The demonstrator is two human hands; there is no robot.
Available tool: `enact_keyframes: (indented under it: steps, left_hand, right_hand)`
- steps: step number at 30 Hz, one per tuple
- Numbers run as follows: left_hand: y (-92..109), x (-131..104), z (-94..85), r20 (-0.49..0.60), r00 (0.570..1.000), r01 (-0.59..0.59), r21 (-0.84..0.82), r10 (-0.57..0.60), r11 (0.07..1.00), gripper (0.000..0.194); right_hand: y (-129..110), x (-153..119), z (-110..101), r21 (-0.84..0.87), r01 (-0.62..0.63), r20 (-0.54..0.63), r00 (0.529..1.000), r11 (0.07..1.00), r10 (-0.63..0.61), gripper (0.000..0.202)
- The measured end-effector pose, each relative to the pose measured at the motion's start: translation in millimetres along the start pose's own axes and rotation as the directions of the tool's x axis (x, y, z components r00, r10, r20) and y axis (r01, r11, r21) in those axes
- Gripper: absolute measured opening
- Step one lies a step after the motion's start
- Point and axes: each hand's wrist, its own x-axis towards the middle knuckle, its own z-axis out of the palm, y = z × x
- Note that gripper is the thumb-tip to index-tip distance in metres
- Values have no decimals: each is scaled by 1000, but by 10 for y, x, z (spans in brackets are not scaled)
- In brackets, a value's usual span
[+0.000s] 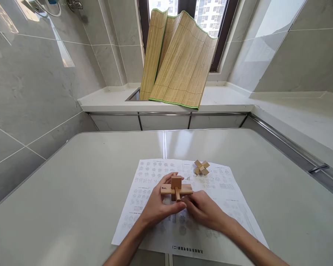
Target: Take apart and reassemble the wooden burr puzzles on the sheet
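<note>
Above the printed sheet I hold a wooden interlocking puzzle (pixel 176 182) made of crossed bars, with a dark mark on the left end of its flat bar. My left hand (pixel 161 207) wraps its left side, fingers behind and thumb along the front below. Close to the puzzle's lower right is my right hand (pixel 204 210), its fingers curled in. Its fingertips are partly hidden, so what they pinch, if anything, does not show. A smaller wooden cross-shaped puzzle (pixel 201 168) lies on the sheet farther back, to the right.
The large paper sheet (pixel 144 229), printed with rows of small diagrams, lies on a pale table (pixel 58 207) with a centre seam. Beyond it, a white counter (pixel 224 99) carries a folded bamboo mat (pixel 185 62) leaning by the window. Tiled walls flank both sides.
</note>
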Motion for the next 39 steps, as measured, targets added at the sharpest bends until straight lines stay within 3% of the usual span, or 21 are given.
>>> enact_keyframes:
  steps: [3, 7, 14, 18, 22, 26, 31, 35, 39]
  left_hand:
    - [6, 4, -2, -63, 998, 8, 18, -7, 1000, 87]
    - [52, 6, 19, -28, 999, -22, 57, 24, 998, 85]
    - [23, 10, 19, -62, 992, -83, 330, 109, 940, 90]
    - [-9, 9, 20, -60, 992, -90, 322, 115, 943, 95]
    - [-15, 7, 25, -33, 990, -119, 301, 135, 946, 85]
    - [-11, 1, 29, -37, 988, -127, 336, 148, 933, 86]
    - [0, -12, 52, -60, 991, -101, 256, 120, 961, 96]
    - [23, -17, 68, -78, 996, -38, 102, 46, 994, 102]
    - [30, -5, 60, -79, 997, 1, 30, 1, 1000, 70]
  right_hand:
    - [5, 4, -65, 291, -92, -5, 995, 952, 98, 38]
    - [8, 29, -109, 585, -163, 29, 983, 794, 180, 49]
    - [-79, 40, -91, 552, -193, -20, 970, 812, 244, 42]
    - [-112, 40, -93, 530, -209, -36, 963, 822, 267, 47]
    - [-105, 42, -102, 524, -210, -43, 962, 826, 271, 47]
    - [-54, 32, -101, 551, -217, 15, 968, 806, 251, 43]
    - [24, 16, -84, 644, -194, 74, 979, 740, 191, 37]
    - [23, 18, -63, 758, -215, 113, 973, 616, 201, 37]
    - [-8, 21, -72, 828, -236, 140, 966, 509, 219, 44]
